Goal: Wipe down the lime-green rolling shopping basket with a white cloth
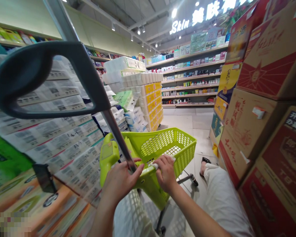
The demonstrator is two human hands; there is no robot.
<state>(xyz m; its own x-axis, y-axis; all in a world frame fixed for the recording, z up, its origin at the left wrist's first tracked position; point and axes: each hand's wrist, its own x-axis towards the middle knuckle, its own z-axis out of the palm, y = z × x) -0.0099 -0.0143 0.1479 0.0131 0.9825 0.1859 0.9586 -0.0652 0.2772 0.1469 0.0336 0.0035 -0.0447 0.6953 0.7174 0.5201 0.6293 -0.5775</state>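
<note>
A lime-green shopping cart [158,135] with a slotted plastic basket stands in front of me, its basket holding nothing that I can see. From its near side a metal pole [118,141] rises at a slant to the upper left, bearing a dark grey loop handle [92,79]. My left hand [120,181] is closed around the low end of this pole, thumb on the right side. On the cart's near rim, my right hand [165,172] presses a small white wipe or tissue [156,166], fingers curled over the edge. Most of the wipe is hidden beneath them.
Stacked cartons [268,65] line the right side. White paper packs [69,138] are piled at left, with a dark phone-like object [44,177] near them. More tissue stacks [153,102] stand ahead, before product shelves [189,79]. My bent leg [224,197] is beside the cart.
</note>
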